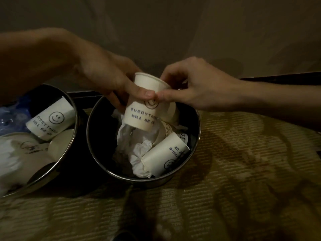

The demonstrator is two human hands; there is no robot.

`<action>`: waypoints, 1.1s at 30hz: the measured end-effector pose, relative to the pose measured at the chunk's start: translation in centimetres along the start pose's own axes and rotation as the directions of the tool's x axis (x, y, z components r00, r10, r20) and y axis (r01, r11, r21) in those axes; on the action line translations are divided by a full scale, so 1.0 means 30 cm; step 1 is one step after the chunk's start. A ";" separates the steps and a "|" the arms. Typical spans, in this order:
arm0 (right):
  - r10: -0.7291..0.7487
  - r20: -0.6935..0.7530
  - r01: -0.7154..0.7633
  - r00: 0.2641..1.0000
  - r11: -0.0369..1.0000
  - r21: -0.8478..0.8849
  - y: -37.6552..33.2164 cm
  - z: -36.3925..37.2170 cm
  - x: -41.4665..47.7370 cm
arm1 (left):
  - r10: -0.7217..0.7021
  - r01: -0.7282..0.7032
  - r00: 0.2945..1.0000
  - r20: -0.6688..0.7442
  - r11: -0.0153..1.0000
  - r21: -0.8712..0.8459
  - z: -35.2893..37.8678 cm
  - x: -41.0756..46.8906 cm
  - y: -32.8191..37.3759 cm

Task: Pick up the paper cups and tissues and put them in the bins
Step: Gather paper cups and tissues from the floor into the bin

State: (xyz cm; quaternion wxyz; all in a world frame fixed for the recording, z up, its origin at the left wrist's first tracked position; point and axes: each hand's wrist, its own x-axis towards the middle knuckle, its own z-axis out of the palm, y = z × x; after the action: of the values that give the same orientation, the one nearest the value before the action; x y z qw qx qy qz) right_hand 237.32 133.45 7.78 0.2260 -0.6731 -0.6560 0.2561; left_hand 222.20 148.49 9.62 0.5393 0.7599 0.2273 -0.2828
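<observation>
A white paper cup [141, 110] with a smiley face and printed words hangs upright above the middle bin [99, 153]. My left hand [107, 79] grips its side with thumb across the front. My right hand [196, 87] pinches the same cup at its rim and right side. A second cup [171, 111] shows just behind it, under my right hand. Inside that round black bin lie crumpled white tissues [137, 152] and another cup [165, 155] on its side. The left bin [68, 148] holds several cups, one [52, 119] lying slanted, and a tissue [8, 153].
Both bins stand on a patterned beige carpet [243, 171]. A blue plastic bag [10, 115] lies behind the left bin. A dark ledge [286, 77] runs along the wall behind my right arm.
</observation>
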 end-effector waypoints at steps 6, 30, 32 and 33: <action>-0.054 0.078 0.060 0.996 0.995 -0.084 0.007 0.063 0.009 | -0.205 0.188 0.978 0.047 0.953 0.236 0.055 0.019 -0.079; 0.386 -0.255 -0.396 0.887 0.918 0.011 0.488 -0.211 -0.435 | 0.385 -0.076 0.868 -0.313 0.726 0.683 0.245 0.519 0.355; 0.488 -0.295 -0.491 0.822 0.869 0.069 0.615 -0.211 -0.499 | 0.377 -0.102 0.878 -0.297 0.751 0.652 0.270 0.631 0.379; 0.531 -0.316 -0.530 0.787 0.843 0.097 0.678 -0.207 -0.523 | 0.363 -0.107 0.887 -0.284 0.761 0.639 0.282 0.686 0.390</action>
State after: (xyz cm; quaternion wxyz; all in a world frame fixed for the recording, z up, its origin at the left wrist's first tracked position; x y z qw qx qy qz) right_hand 256.79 117.22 0.28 0.2525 -0.8627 -0.3931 0.1937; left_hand 243.40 137.62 1.64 0.2415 0.9554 0.1282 -0.1113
